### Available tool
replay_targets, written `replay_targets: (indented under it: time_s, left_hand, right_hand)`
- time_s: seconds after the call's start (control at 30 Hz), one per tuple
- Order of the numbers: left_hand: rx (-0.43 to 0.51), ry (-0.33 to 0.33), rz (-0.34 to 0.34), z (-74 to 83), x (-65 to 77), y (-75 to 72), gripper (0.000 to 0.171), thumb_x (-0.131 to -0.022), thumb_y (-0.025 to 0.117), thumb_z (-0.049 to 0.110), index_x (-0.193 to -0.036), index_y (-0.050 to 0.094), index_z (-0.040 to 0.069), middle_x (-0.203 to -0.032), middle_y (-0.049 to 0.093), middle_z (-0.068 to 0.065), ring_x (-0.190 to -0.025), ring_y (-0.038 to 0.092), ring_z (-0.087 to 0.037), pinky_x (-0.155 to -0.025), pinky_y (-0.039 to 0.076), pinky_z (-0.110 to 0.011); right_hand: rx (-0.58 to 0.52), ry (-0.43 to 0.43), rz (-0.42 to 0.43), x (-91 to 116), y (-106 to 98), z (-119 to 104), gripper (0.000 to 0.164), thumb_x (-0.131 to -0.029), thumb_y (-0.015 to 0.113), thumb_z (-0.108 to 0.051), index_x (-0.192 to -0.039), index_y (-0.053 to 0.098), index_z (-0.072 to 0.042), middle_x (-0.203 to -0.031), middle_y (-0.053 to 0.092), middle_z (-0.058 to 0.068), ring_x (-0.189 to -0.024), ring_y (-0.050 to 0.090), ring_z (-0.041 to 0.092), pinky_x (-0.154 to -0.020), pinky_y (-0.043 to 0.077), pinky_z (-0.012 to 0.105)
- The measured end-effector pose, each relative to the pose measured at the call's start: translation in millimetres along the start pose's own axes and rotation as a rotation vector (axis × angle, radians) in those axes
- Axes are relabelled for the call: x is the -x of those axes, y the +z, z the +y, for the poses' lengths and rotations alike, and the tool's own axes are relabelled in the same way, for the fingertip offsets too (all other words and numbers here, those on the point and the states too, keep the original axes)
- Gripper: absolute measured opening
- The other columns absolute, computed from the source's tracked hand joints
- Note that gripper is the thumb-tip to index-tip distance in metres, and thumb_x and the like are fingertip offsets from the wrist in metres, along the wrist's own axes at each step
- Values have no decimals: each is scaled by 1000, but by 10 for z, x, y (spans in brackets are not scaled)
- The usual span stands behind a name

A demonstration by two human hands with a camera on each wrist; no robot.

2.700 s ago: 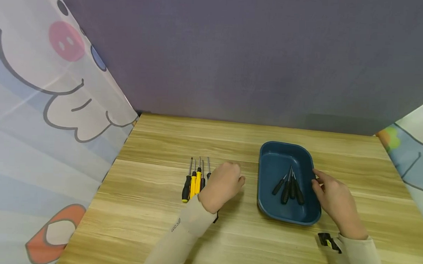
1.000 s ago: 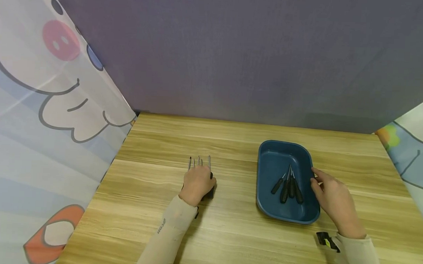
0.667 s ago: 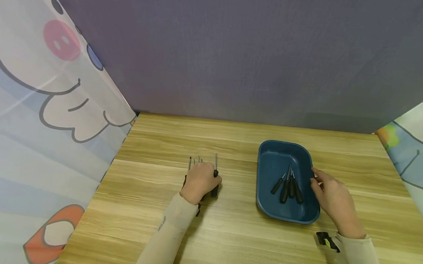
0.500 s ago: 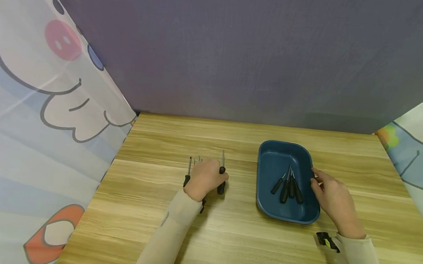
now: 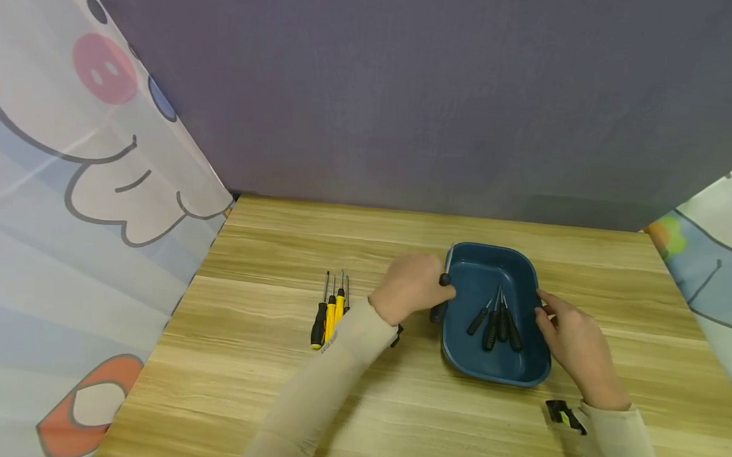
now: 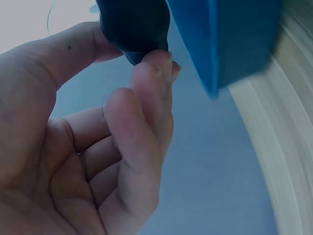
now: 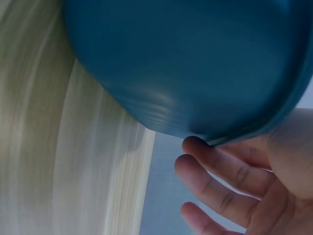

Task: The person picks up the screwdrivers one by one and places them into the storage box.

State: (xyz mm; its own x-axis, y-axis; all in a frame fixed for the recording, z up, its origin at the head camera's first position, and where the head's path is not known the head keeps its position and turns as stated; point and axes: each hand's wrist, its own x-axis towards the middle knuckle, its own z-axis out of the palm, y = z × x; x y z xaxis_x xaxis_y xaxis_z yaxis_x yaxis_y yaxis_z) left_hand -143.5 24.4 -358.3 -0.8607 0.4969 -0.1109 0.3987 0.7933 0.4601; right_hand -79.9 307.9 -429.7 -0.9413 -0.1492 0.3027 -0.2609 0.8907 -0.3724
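Note:
My left hand pinches a black-handled screwdriver, its shaft pointing away, at the left rim of a blue tray. In the left wrist view the thumb and fingertips hold its dark handle, close beside the tray wall. My right hand grips the tray's right rim between thumb and fingers; the right wrist view has bent fingers against the tray's outer side. Inside the tray lie several small black screwdrivers. Left of it, more screwdrivers, yellow and black, are partly covered by the left sleeve.
The wooden table carries everything. A grey panel rises along its back edge, and a cartoon-printed curtain hangs at the left. A black wrist strap shows by the right sleeve.
My left hand has picked one black-handled screwdriver from the right end of the row and carried it right to the tray's left rim. The right hand and tray have stayed in place.

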Motion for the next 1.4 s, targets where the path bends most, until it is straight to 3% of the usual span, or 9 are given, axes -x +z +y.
replay_targets:
  time_s: [0.23,0.43,0.6,0.8,0.93,1.03,1.4]
  left_hand:
    - [-10,92,-39,286,-306,131,53,-93,71,32,-50,42,18,-43,27,8,-35,25,-5,-36,24,-19]
    - [-12,46,-127,474,-511,302,52,-94,69,39,-54,45,17,-45,29,6,-35,32,-7,-39,34,-21]
    - [-32,32,-160,606,-627,418,51,-94,69,41,-55,44,18,-46,29,5,-37,31,-7,-40,34,-21]
    - [-86,23,-176,667,-714,548,45,-94,69,42,-59,54,18,-48,36,5,-40,38,-7,-41,37,-21]
    - [-140,2,-185,667,-757,605,24,-92,71,42,-82,70,20,-65,55,6,-52,51,-7,-50,44,-23]
    - [-162,-20,-194,669,-771,634,20,-91,73,41,-94,72,21,-77,61,7,-60,55,-8,-56,47,-24]
    - [-183,-45,-178,693,-755,648,15,-94,71,37,-91,70,22,-76,60,7,-61,55,-8,-54,47,-25]
  right_hand:
    - [-6,9,-4,-8,-6,11,35,-91,66,1,-124,60,13,-89,69,24,-64,63,27,-48,44,33]
    - [-6,23,-15,-7,-8,21,36,-92,66,0,-125,60,13,-89,69,24,-64,63,27,-47,44,32]
    - [-5,20,-6,3,-12,28,35,-92,66,1,-124,61,13,-89,69,25,-64,64,29,-48,45,33]
    - [-9,17,-10,3,0,33,35,-92,66,1,-124,60,13,-90,69,25,-65,64,30,-48,46,32]
    - [-9,13,-7,-7,2,30,36,-92,67,1,-125,60,12,-90,69,24,-66,65,30,-48,46,34]
    - [-7,7,6,-11,-3,17,36,-91,67,1,-125,61,12,-89,69,24,-66,65,30,-49,47,35]
    - [-4,7,7,-11,7,1,36,-91,67,1,-124,61,12,-89,69,23,-65,65,29,-49,48,38]
